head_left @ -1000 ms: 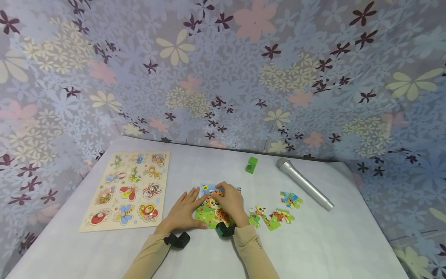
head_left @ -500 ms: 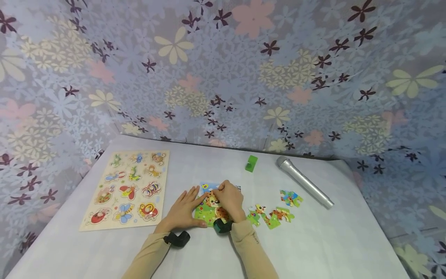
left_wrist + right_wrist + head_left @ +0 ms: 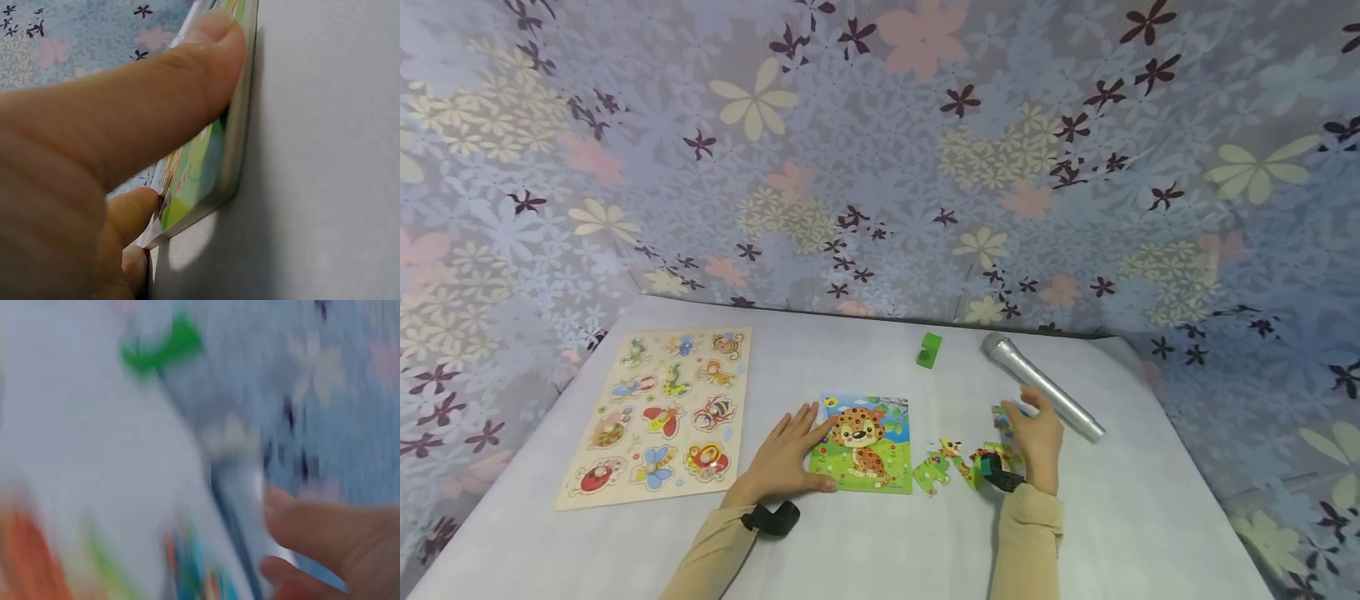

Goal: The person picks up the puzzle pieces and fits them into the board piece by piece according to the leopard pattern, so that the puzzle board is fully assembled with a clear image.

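Observation:
A square leopard picture puzzle board (image 3: 863, 479) lies in front of me. My left hand (image 3: 785, 458) rests at its left side with fairly straight fingers; in the left wrist view, its thumb (image 3: 187, 75) lies over the edge of the board (image 3: 200, 169). Over to the right, my right hand (image 3: 1037, 437) hovers above loose jigsaw pieces (image 3: 933, 473) with its fingers apart. A blue-and-green piece (image 3: 1002, 421) is partly hidden beneath its fingers. I see nothing held in the right hand (image 3: 325, 544), though that wrist view is blurred.
A silver microphone (image 3: 1048, 387) lies just beyond the right hand. A green notched block (image 3: 928, 350) sits farther back. On the left lies a wooden insect peg board (image 3: 681, 446). A flowered cloth (image 3: 880, 167) hangs behind the white-covered table (image 3: 850, 550).
My right hand has left the puzzle board and moved right, over the loose pieces, uncovering the leopard picture. The left hand stays at the board's left side. The head view has shifted slightly.

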Motion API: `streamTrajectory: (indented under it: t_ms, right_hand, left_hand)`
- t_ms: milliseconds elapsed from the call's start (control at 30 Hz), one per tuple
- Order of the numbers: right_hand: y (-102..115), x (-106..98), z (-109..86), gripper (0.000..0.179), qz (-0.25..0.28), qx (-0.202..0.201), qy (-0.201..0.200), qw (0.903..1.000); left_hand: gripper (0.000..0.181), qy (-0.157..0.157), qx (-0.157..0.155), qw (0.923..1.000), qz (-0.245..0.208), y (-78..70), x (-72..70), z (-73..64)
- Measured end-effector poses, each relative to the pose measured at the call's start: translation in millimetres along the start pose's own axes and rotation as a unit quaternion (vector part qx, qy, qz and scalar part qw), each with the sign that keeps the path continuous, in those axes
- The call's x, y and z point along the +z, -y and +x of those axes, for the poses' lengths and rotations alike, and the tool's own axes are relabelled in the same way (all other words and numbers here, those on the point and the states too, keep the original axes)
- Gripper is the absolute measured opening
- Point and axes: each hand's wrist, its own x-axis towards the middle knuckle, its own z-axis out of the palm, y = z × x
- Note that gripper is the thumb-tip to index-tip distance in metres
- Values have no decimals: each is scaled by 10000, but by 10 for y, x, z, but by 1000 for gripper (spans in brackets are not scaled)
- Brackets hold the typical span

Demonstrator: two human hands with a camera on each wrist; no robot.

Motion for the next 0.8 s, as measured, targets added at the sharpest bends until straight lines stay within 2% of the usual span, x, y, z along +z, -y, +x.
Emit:
streamTrajectory:
  t_ms: [100, 167, 333, 467, 533, 600, 700, 800]
  right_hand:
    - [-141, -147, -1, 72, -677, 64, 618, 9958]
    - [-171, -177, 4, 75, -989, -21, 950, 9906]
    - [-135, -161, 1, 62, -1843, -276, 1081, 9765]
    - [-76, -163, -16, 61, -2182, -266, 1043, 9700]
    - [-48, -175, -36, 59, -2198, -227, 894, 9712]
    - [-28, -185, -47, 53, -2026, -217, 685, 9766]
    - [-3, -177, -43, 41, -1513, -261, 511, 9868]
    - [1, -129, -28, 34, -1056, -243, 532, 9927]
  left_hand:
    - [104, -96, 11, 9999, 79, 21, -19, -14]
    - [104, -125, 71, 9999, 75, 26, -25, -14]
    - [105, 41, 126, 9999, 17, 1, -6, -11]
    - [105, 84, 129, 9999, 29, -15, 21, -19]
    - [105, 65, 174, 9998, 30, -17, 24, -22]
    - [105, 45, 190, 9998, 19, -12, 20, -24]
    - [105, 1, 208, 9998, 75, 1, 10, -18]
    - [106, -5, 225, 9997, 99, 8, 8, -4]
